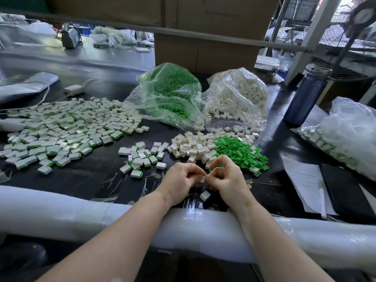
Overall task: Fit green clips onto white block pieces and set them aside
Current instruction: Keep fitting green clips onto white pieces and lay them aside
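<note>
Two hands are seen meeting near the table's front edge. The left hand (180,179) is curled, its fingertips pinched on a small white block (202,179); the right hand (225,180) is curled too, fingertips closed on the same piece. Whether a clip is on it cannot be told. One loose block (205,195) lies just below the hands. Two plastic bags are open behind: one of green clips (171,92), one of white blocks (238,94). In front of them two loose heaps touch, white (193,146) and green (241,152). Finished pieces are laid in a large spread (65,127) on the left and a small group (142,157), too many to count. One blue bottle (307,96) stands at right.
</note>
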`<state>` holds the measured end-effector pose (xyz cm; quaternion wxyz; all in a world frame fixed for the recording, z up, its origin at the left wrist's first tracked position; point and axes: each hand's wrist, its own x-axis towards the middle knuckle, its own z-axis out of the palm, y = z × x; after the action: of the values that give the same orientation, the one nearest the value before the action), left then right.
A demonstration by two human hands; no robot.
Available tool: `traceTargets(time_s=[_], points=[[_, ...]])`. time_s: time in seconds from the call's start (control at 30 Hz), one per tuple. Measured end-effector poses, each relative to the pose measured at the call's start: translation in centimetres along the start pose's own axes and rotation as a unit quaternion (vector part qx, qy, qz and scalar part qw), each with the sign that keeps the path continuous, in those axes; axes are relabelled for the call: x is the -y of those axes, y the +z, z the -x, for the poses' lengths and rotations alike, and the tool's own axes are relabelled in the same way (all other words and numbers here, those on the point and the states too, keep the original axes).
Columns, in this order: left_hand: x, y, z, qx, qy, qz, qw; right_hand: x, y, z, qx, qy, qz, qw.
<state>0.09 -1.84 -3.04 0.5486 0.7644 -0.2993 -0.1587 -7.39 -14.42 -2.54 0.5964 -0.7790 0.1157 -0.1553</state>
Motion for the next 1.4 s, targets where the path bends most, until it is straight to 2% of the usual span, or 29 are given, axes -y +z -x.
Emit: traceTargets(time_s=[0.13,0.37,0.57,0.77,1.2,1.4], points=[[0.06,0.09,0.02,-0.021,0.008,0.041,0.999,0.09,0.01,-0.23,-0.015,-0.005,-0.023,1.000],[0.08,0.14,0.07,-0.025,0.040,0.014,0.999,0.10,-0.01,-0.38,-0.033,0.001,-0.067,0.997],[0.14,0.15,-0.16,-0.043,0.031,0.014,0.998,0.01,-0.21,-0.27,-0.034,0.008,-0.086,0.996],[0.20,-0.06,-0.16,-0.036,0.008,0.014,0.999,0.07,0.07,-0.38,-0.047,0.018,-0.053,0.997],[0.07,-0.27,0.18,-0.019,0.004,-0.083,0.996,0.00,0.12,-0.27,-0.018,0.032,0.005,0.999],[0.01,-0.04,0.10,-0.026,0.014,-0.045,0.999,-0.15,0.16,-0.30,-0.028,-0.005,-0.005,1.000]])
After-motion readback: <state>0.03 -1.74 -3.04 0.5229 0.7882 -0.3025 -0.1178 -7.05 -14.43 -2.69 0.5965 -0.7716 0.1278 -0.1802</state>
